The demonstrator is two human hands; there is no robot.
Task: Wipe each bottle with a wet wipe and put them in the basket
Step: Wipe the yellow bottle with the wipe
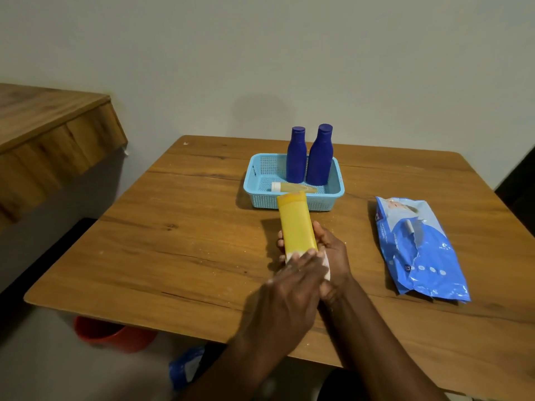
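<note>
Above wooden table (173,256), right hand (333,256) grips yellow bottle (296,227) from beneath; left hand (292,287) presses white wet wipe (326,263) on its lower end. Two blue bottles (296,157) upright in basket (260,195).

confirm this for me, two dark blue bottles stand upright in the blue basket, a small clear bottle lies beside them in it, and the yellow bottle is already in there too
Not quite. The yellow bottle is not in the basket: the head view shows it held over the table in the left hand and right hand with a white wipe. The two dark blue bottles do stand upright in it, and the small clear bottle lies in front.
</note>
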